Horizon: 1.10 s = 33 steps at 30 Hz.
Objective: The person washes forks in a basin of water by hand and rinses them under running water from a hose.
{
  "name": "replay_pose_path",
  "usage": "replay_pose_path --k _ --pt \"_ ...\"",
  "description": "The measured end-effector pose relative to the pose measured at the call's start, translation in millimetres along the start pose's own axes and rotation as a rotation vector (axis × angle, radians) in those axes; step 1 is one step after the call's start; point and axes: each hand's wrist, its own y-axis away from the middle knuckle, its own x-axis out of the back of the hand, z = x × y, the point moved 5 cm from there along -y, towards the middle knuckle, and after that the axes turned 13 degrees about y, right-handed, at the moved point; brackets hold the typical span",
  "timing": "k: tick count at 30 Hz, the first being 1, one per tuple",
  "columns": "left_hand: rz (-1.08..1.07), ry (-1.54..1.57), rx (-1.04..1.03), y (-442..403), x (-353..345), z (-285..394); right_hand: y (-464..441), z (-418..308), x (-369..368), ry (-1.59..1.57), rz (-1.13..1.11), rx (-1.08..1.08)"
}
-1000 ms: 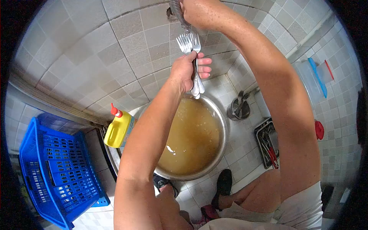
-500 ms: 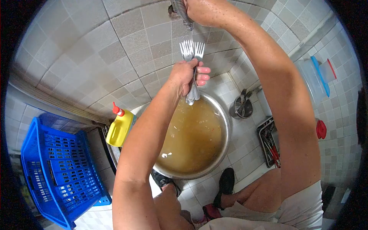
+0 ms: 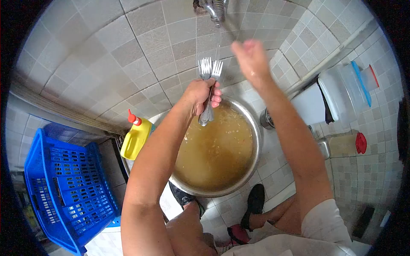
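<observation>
Right hand [image 3: 253, 62] lowered from tap [image 3: 215, 18], grip too blurred to tell, left hand [image 3: 198, 94] holding forks [image 3: 207, 112], tines toward tap, handles above basin [image 3: 258, 149] of brownish water [image 3: 218, 158]

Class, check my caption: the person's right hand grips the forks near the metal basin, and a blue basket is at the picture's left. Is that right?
Not quite: the left hand, not the right hand, grips the forks near the metal basin, as the head view shows. The blue basket is at the picture's left.
</observation>
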Motion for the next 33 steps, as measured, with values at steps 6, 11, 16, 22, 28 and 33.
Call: replay_pose_path --k 6,11,16,22,28,33 --pt "-0.235 -0.085 0.077 15.9 -19.9 -6.2 73.5 13.7 -58.7 -0.825 -0.975 -0.564" --pt "-0.304 -0.054 0.084 20.5 -8.4 -11.5 62.6 5.0 -72.7 -0.853 -0.854 -0.495" --pt "-0.316 -0.188 0.133 20.7 0.4 -25.3 51.3 -7.6 -64.5 -0.888 -0.789 -0.462" --pt "-0.214 -0.204 0.121 18.2 6.1 -36.9 47.7 -18.0 -63.7 -0.918 -0.757 -0.515" --pt "-0.246 -0.095 0.019 13.4 1.5 -19.9 25.3 -24.7 -62.2 -0.946 -0.686 -0.469" --pt "-0.384 0.092 0.112 21.2 -10.8 -20.1 16.6 -32.1 -67.3 -0.813 -0.762 -0.431"
